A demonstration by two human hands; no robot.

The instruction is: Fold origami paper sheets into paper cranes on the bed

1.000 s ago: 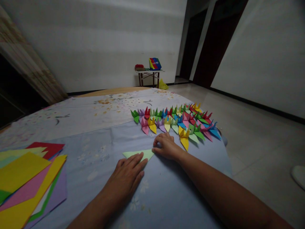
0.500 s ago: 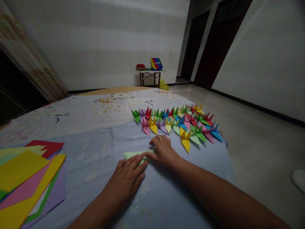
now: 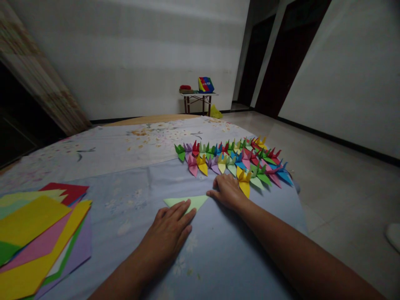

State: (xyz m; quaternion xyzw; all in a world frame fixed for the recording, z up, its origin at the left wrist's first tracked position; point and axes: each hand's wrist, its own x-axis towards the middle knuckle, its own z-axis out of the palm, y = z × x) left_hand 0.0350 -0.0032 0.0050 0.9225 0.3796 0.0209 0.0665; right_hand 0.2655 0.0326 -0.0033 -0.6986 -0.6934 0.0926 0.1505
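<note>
A light green sheet of paper (image 3: 199, 201), folded into a triangle, lies on the blue cloth. My left hand (image 3: 170, 225) rests flat over its left and middle part, fingers stretched out and covering the lower point. At the triangle's right corner is my right hand (image 3: 229, 191), its thumb tip at the corner and its other fingers bent, apart from the thumb. Just beyond that hand stands a yellow paper crane (image 3: 244, 183). Several rows of coloured paper cranes (image 3: 221, 162) spread behind it to the right.
A fanned pile of coloured paper sheets (image 3: 34, 221) lies at the left. Flowered cloth (image 3: 156, 137) covers the far part of the table. Against the wall, a small table (image 3: 200, 94) carries a colourful box (image 3: 206, 85); a yellow bag (image 3: 215, 111) is beside it on the floor.
My right hand has slid right along the triangle's top edge, from near my left hand to the right corner, uncovering the paper. My left hand stays on the paper.
</note>
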